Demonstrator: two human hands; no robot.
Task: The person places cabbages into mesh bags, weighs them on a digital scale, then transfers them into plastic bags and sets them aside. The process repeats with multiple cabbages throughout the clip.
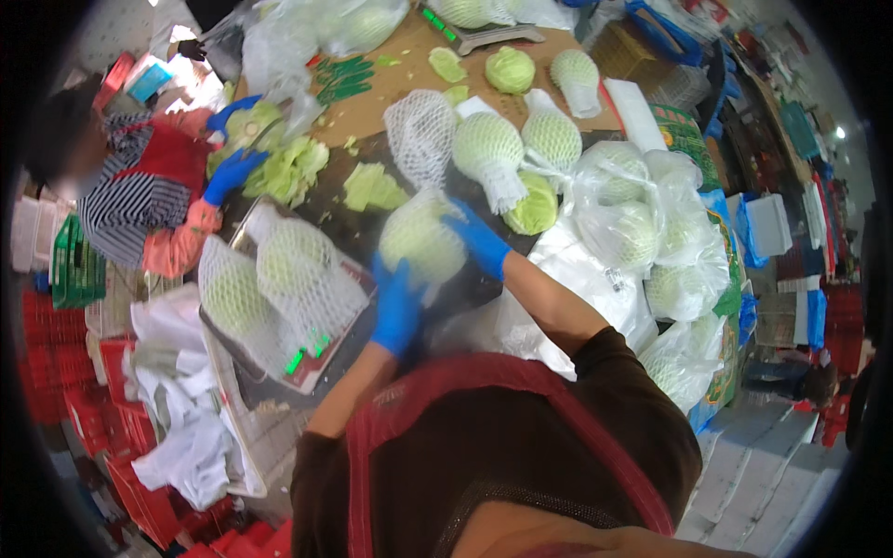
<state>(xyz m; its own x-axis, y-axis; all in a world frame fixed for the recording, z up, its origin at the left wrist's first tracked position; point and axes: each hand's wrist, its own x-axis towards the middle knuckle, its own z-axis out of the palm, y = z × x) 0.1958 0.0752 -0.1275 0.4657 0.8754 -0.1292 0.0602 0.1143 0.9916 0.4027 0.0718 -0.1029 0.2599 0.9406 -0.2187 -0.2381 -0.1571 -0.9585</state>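
Note:
Both my hands wear blue gloves and hold one cabbage in a white foam net (422,240) between them. My left hand (399,303) grips it from the near left. At its far right side, my right hand (481,236) presses against the net, its fingertips partly hidden. To the left, two netted cabbages (279,265) lie on a digital scale (342,317) with lit green digits. Beyond my right hand are more netted cabbages (487,143) and a bare cabbage (534,204). A loose cabbage leaf (373,187) lies on the dark tabletop (335,227).
Across the left side, a co-worker (160,181) in blue gloves holds a knife (264,134) at a leafy cabbage (254,125). Bagged cabbages (621,209) are piled at the right beside clear plastic bags (558,307). Green gloves (343,78) lie on cardboard (411,59). Red crates (139,499) stand lower left.

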